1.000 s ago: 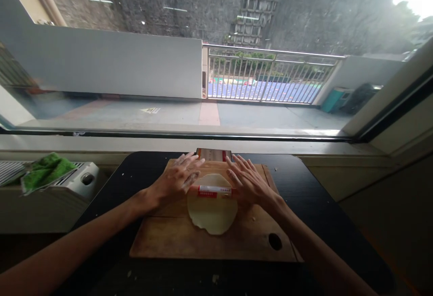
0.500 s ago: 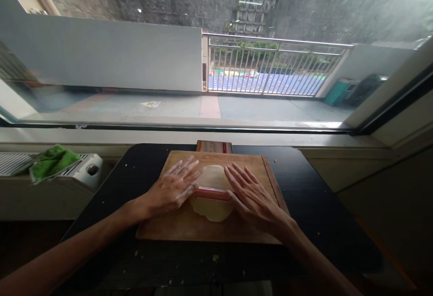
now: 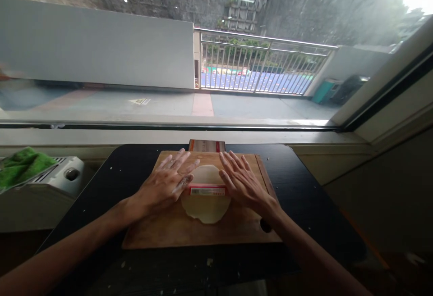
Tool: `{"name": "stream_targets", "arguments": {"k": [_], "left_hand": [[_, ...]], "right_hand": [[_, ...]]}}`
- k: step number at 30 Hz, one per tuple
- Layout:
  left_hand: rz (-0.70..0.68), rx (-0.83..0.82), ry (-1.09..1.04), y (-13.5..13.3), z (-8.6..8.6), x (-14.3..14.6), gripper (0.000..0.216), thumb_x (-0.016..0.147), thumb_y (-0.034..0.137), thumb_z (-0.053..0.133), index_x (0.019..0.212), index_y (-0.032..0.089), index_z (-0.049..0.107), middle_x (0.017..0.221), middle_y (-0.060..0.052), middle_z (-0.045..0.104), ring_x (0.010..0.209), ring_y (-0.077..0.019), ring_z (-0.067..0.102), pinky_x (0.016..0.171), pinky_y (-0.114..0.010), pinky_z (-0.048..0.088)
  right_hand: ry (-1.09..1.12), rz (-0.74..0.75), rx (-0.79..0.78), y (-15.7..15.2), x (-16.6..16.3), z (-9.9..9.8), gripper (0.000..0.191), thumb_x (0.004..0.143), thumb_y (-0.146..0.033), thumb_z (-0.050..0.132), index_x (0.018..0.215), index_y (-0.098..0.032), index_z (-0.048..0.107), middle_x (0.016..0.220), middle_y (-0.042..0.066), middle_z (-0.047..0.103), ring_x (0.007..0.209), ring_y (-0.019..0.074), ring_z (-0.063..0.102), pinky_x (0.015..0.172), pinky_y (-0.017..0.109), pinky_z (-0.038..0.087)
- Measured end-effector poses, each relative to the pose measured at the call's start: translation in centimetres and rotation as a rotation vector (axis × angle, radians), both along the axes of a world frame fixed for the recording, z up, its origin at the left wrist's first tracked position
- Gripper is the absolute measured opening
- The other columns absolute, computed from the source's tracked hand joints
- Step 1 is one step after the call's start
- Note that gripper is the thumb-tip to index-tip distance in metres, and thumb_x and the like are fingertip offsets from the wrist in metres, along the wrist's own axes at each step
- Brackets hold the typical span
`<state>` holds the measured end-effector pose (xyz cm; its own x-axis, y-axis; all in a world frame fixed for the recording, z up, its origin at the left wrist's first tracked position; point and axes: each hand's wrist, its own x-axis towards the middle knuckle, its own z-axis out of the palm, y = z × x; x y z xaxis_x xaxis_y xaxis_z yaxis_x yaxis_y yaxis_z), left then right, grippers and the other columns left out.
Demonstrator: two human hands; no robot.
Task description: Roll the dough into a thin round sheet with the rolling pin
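A flat, roundish sheet of dough lies on a wooden cutting board. Across it rests a rolling pin with a red-and-white printed label around its middle. My left hand lies over the pin's left end, fingers stretched forward and dusted with flour. Over the right end is my right hand, also flat with fingers extended. Both palms hide the ends of the pin. The dough's lower edge is uneven.
The board sits on a black table dotted with small crumbs. Behind the board lies a flat printed box or book. A green towel hangs over a white radiator at left. A window fills the far side.
The pin has turned, so its printed label faces up more. My hands stay flat over its ends, shifted slightly. The whole view has swung a little to the right.
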<state>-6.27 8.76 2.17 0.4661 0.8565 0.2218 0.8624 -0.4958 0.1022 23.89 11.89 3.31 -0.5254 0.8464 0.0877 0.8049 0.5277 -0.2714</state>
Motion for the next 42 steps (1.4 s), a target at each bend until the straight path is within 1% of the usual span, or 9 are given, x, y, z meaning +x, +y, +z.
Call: {"name": "stream_targets", "arguments": {"k": [5,13,18,21,25,29,32,35,42], "left_hand": [[0.028,-0.060,0.000,1.3,0.3,-0.2,0.062,0.119,0.052,0.027,0.173,0.029,0.048,0.180,-0.011,0.046,0.169,-0.0334,0.039,0.136,-0.058,0.038],[0.044,0.060,0.012,0.9,-0.1,0.0,0.057,0.118,0.049,0.035,0.172,0.036,0.050,0.180,-0.008,0.047,0.172,-0.0354,0.033,0.138,-0.065,0.031],[0.042,0.079,-0.020,1.2,-0.6,0.2,0.057,0.117,0.046,0.036,0.171,0.035,0.051,0.181,-0.007,0.045,0.173,-0.0345,0.032,0.139,-0.065,0.031],[0.064,0.087,-0.019,1.4,-0.8,0.4,0.058,0.117,0.045,0.035,0.170,0.032,0.054,0.180,-0.009,0.047,0.172,-0.0348,0.033,0.138,-0.064,0.032],[0.104,0.077,-0.016,1.9,-0.8,0.8,0.058,0.116,0.044,0.035,0.168,0.031,0.056,0.177,-0.008,0.051,0.171,-0.0335,0.037,0.138,-0.061,0.034],[0.133,0.035,-0.020,2.6,-0.5,1.0,0.060,0.116,0.044,0.033,0.171,0.029,0.052,0.178,-0.011,0.050,0.172,-0.0349,0.034,0.136,-0.063,0.035],[0.142,-0.045,-0.026,3.0,-0.5,0.9,0.062,0.117,0.046,0.031,0.173,0.025,0.050,0.177,-0.014,0.051,0.171,-0.0372,0.037,0.134,-0.063,0.038],[0.152,-0.066,-0.025,3.0,-0.7,0.8,0.062,0.116,0.043,0.032,0.172,0.023,0.050,0.175,-0.014,0.054,0.169,-0.0377,0.039,0.133,-0.061,0.041],[0.204,0.018,0.010,1.5,-0.8,1.3,0.061,0.111,0.034,0.039,0.171,0.027,0.053,0.172,-0.009,0.057,0.166,-0.0351,0.045,0.134,-0.060,0.040]], "right_hand": [[-0.025,-0.014,-0.038,0.8,-0.4,0.2,0.068,0.122,-0.048,0.026,0.183,-0.018,0.023,0.188,0.010,0.024,0.177,0.0282,0.013,0.143,0.063,0.011],[0.023,-0.039,0.084,-6.5,-0.6,-0.4,0.068,0.120,-0.040,0.032,0.183,-0.016,0.025,0.183,0.015,0.036,0.173,0.0309,0.029,0.142,0.061,0.023],[0.003,-0.044,0.092,-9.3,-1.3,-0.2,0.071,0.119,-0.040,0.036,0.183,-0.015,0.021,0.184,0.015,0.035,0.173,0.0321,0.028,0.142,0.058,0.027],[-0.019,-0.062,0.049,-8.2,-1.0,-0.1,0.069,0.120,-0.045,0.029,0.182,-0.016,0.026,0.183,0.014,0.037,0.174,0.0314,0.026,0.142,0.059,0.024],[-0.041,-0.086,-0.032,-4.0,-0.2,-0.2,0.071,0.121,-0.054,0.021,0.182,-0.018,0.029,0.186,0.012,0.031,0.176,0.0298,0.018,0.143,0.062,0.015],[-0.103,-0.133,-0.108,1.0,-0.1,-0.1,0.071,0.121,-0.054,0.027,0.183,-0.019,0.025,0.189,0.011,0.018,0.177,0.0335,0.006,0.141,0.069,0.008],[-0.098,-0.076,-0.059,2.7,-0.3,0.1,0.070,0.120,-0.053,0.031,0.183,-0.023,0.022,0.189,0.011,0.016,0.177,0.0332,0.006,0.140,0.072,0.006],[-0.092,-0.028,-0.015,2.1,-0.3,0.1,0.069,0.121,-0.049,0.031,0.184,-0.022,0.021,0.189,0.012,0.018,0.177,0.0323,0.007,0.141,0.070,0.007],[-0.084,0.000,0.077,-2.6,-0.2,0.0,0.064,0.121,-0.036,0.030,0.182,-0.016,0.026,0.186,0.015,0.030,0.177,0.0320,0.015,0.142,0.068,0.012]]}}
